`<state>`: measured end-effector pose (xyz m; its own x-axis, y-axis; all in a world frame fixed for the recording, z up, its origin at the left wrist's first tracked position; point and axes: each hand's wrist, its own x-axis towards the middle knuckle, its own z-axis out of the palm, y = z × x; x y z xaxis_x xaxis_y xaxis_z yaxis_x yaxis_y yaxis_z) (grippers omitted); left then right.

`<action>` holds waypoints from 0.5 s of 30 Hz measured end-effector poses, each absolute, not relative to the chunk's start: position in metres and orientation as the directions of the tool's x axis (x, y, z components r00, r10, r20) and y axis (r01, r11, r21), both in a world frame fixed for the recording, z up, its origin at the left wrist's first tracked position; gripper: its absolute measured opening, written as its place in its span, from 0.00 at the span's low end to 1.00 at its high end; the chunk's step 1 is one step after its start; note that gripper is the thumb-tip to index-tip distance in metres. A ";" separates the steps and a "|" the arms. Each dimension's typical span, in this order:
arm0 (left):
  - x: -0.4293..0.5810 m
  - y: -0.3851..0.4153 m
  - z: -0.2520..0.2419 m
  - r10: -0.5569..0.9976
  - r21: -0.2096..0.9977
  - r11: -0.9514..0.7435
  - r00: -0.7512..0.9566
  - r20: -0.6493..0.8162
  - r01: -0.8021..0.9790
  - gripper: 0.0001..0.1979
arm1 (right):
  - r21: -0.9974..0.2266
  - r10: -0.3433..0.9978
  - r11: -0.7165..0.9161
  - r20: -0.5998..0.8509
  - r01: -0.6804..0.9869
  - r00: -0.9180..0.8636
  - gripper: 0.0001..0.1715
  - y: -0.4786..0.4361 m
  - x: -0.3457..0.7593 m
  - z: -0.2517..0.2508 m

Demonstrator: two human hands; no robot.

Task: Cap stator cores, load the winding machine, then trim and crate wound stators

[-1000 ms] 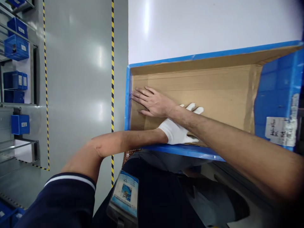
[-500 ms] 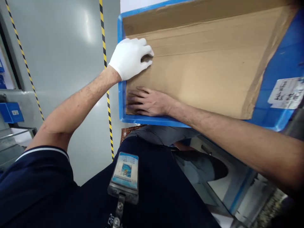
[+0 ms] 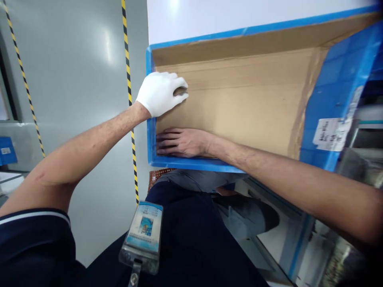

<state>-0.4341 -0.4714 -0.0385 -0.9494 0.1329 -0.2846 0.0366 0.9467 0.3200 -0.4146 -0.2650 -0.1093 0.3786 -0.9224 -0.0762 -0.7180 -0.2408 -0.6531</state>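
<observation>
Nearest the camera a clear badge holder [image 3: 143,235] hangs at the person's chest over dark clothing. Just beyond it is the near rim of a blue crate [image 3: 194,163]. The right hand [image 3: 179,142], bare, lies palm down in the crate's near left corner with its fingers stretched out side by side, gripping nothing and flat on the cardboard liner [image 3: 239,107]. The liner covers the crate floor and turns up against the far wall. Farther in, at the left wall, the left hand [image 3: 160,93] in a white glove is half curled with its fingertips on the liner. Whether it pinches a fold there cannot be told, as the thumb is hidden. The liner looks light, dry and not slippery. It is probably stiff across its flat span but ready to bend along the creases near the far wall, so it should take flat palm pressure in the corners, and an upturned edge would be the place to grip it. A paper label [image 3: 327,133] is stuck to the crate's right wall. On the grey floor to the left runs a yellow-and-black tape line [image 3: 129,91].
</observation>
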 end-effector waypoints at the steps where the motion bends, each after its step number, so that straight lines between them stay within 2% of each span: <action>1: -0.433 -0.471 -0.039 0.127 0.329 0.944 -0.950 -0.286 0.028 0.31 | -0.650 -0.918 -0.248 -0.080 -0.718 0.389 0.34 -0.267 -0.419 -0.110; 5: -0.431 -0.471 -0.037 0.123 0.323 0.946 -0.955 -0.270 0.030 0.34 | -0.607 -0.931 -0.245 -0.070 -0.756 0.358 0.34 -0.276 -0.442 -0.113; 10: -0.429 -0.474 -0.033 0.018 0.318 0.948 -0.991 -0.134 -0.025 0.38 | -0.588 -0.985 -0.158 0.041 -0.793 0.166 0.34 -0.293 -0.471 -0.116; 12: -0.428 -0.476 -0.032 -0.064 0.276 0.957 -0.992 -0.111 -0.093 0.42 | -0.582 -0.988 -0.153 0.083 -0.799 0.129 0.34 -0.296 -0.478 -0.117; 15: -0.427 -0.478 -0.032 -0.121 0.137 0.980 -0.981 -0.152 -0.142 0.50 | -0.560 -0.996 -0.088 0.077 -0.824 0.055 0.34 -0.295 -0.484 -0.118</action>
